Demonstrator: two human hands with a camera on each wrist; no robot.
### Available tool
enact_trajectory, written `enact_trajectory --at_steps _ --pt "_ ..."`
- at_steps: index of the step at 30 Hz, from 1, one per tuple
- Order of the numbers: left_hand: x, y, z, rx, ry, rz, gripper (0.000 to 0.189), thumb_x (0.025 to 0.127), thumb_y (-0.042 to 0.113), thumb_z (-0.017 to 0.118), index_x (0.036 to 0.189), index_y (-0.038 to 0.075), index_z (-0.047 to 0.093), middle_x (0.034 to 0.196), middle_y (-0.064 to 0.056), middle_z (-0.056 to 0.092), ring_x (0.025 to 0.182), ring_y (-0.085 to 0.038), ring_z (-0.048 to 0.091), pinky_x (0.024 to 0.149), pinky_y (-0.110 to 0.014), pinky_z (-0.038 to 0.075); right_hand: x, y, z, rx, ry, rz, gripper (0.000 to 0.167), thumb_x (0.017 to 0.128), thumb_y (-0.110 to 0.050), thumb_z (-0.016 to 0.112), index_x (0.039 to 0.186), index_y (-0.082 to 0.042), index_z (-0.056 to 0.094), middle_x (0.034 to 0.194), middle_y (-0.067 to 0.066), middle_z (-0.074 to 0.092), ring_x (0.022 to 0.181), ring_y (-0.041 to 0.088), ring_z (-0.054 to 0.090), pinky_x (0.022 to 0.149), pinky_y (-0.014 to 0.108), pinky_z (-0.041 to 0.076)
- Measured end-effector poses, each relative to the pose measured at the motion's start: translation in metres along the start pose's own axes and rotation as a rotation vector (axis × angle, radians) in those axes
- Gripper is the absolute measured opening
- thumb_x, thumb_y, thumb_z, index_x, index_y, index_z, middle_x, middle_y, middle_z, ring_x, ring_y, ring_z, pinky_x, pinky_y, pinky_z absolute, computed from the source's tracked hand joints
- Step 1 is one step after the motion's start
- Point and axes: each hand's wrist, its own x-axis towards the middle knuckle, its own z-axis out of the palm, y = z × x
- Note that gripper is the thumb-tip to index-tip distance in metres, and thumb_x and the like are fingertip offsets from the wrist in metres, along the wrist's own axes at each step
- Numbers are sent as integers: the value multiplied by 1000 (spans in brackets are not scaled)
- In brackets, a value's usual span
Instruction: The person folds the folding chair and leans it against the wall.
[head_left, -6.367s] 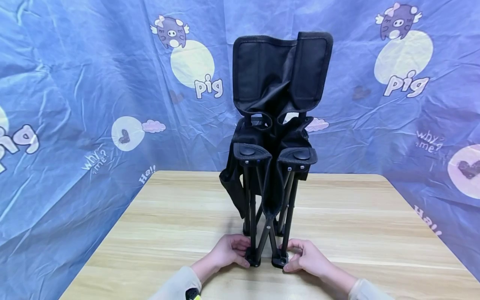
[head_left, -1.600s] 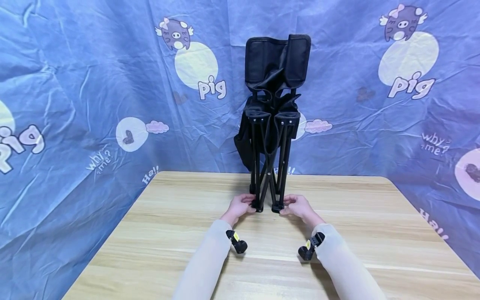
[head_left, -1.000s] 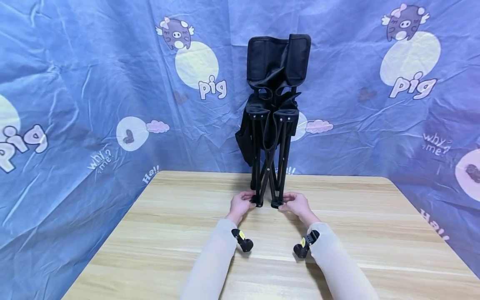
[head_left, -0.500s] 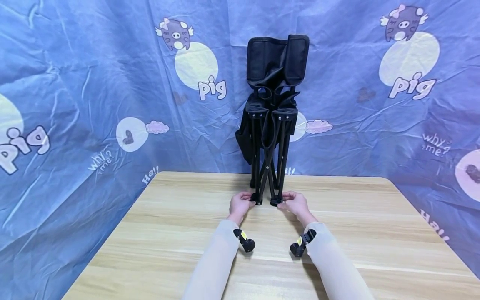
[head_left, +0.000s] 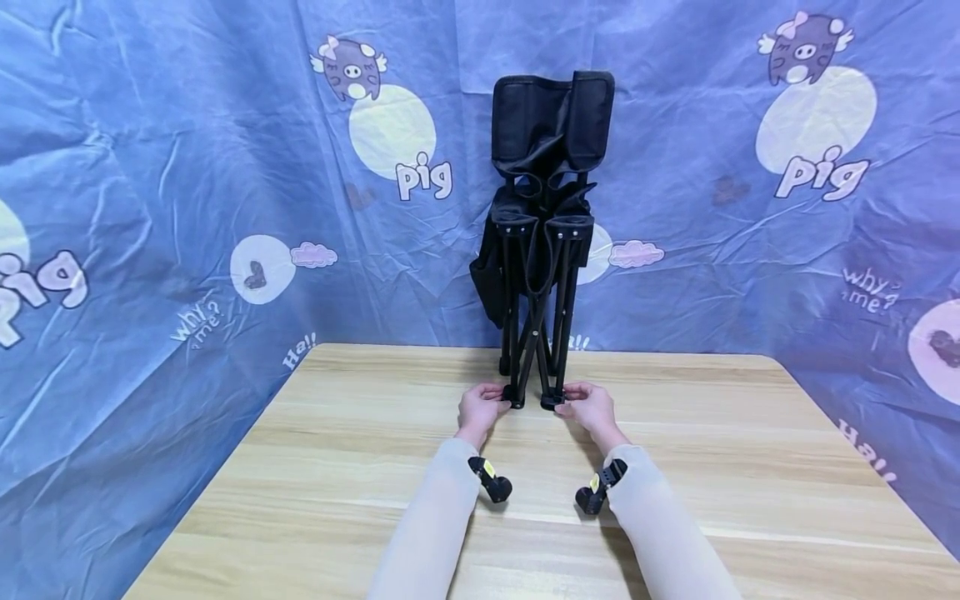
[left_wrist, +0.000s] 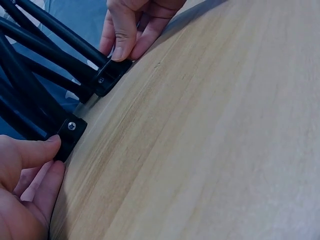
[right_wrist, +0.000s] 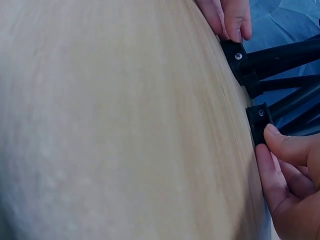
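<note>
A folded black camping chair [head_left: 551, 125] stands upright near the back of the wooden table, its fabric bunched between crossed tube legs. Low at its front left foot [left_wrist: 74, 127], my left hand [head_left: 478, 410] pinches the black plastic end between thumb and fingers. My right hand [head_left: 592, 408] holds the front right foot [right_wrist: 259, 120] the same way, thumb on the near face. Both wrist views show the feet right at the tabletop, with a screw head on each. The rear feet are partly hidden behind the front legs.
The light wooden table [head_left: 375, 500] reaches back to a blue curtain [head_left: 187, 167] printed with pigs and words, close behind the chair. Small black wrist cameras [head_left: 491, 482] are strapped over both pale sleeves.
Over several seconds, both hands have moved the chair from the table's middle toward the back edge. In the last second it has shifted only slightly farther back, with both hands still gripping the feet.
</note>
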Motion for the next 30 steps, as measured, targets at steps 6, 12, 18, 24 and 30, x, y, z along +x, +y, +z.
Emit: enact_trajectory --at_steps 6,12,18,24,30 --pt "-2 3 5 93 53 -22 27 75 -5 79 100 -1 72 97 -12 75 93 -25 72 99 -39 47 1 2 1 93 4 33 42 79 21 65 121 17 58 112 33 63 69 14 68 65 25 60" --pt "-4 4 6 185 90 -15 24 75 3 83 98 4 74 93 -6 76 89 -21 73 101 -45 41 2 0 3 93 17 44 39 84 19 63 123 17 57 116 34 62 69 14 69 64 25 60" --pt "-3 5 7 225 110 -9 23 75 6 83 96 6 75 92 -3 76 89 -20 72 99 -45 42 3 -1 2 101 17 44 40 84 18 65 123 17 57 117 34 62 69 13 68 61 24 59" --pt "-4 4 8 207 110 -9 23 76 4 83 97 4 74 93 -5 76 89 -21 72 99 -45 42 2 1 1 113 12 48 41 84 18 65 124 17 56 119 36 61 71 14 69 62 24 59" --pt "0 -4 5 97 8 28 29 77 -6 77 105 -4 71 101 -15 74 98 -27 71 94 -35 53 4 4 -3 141 -38 24 41 84 19 62 125 19 53 119 37 59 72 17 70 66 26 60"
